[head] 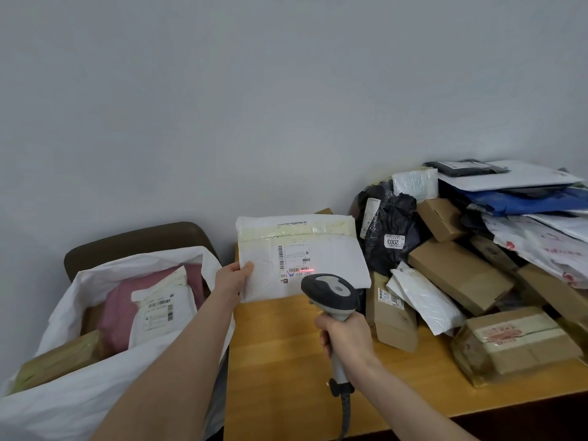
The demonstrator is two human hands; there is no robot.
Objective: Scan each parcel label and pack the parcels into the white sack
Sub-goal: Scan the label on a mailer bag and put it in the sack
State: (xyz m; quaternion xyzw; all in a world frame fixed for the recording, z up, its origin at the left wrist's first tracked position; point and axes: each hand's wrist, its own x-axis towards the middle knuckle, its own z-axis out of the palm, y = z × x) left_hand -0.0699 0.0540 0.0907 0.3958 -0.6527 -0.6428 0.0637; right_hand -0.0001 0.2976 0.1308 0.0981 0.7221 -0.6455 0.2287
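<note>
Nearest, over the table's [280,370] front edge: gripping the handle of the barcode scanner [331,292] in the right hand [346,340], with all fingers curled fully round it, and trailing its cable down past that edge. Just beyond: aiming the scanner head up at the white padded mailer [321,246] and laying a red scan line [307,270] across the barcode at the bottom of its label [294,257]. Pinching the mailer's left edge in the left hand [232,276], with the thumb on the printed face and the fingers hidden behind, and holding the parcel upright in the air above the table's left edge, clear of the wood. Judging from the flat, slightly puffed envelope and the one-handed pinch: probably handling as light and soft, bending readily, with a smooth skin apt to slip. Taking hold along a side edge or the taped top flap, away from the label, seeming best, so leaving the barcode flat and unshadowed. Standing open just left of the table: the white sack [79,399], already holding a pink parcel [117,316], a white labelled parcel [162,310] lying on it, and a taped brown box [60,358] toward the front. Farther off, crowding the table's right side up to its back corner: a waiting pile of parcels [477,265], mixing brown cartons, white and blue mailers and a black bag [394,224]. Behind the sack, showing only its top: a dark chair [136,237].
</note>
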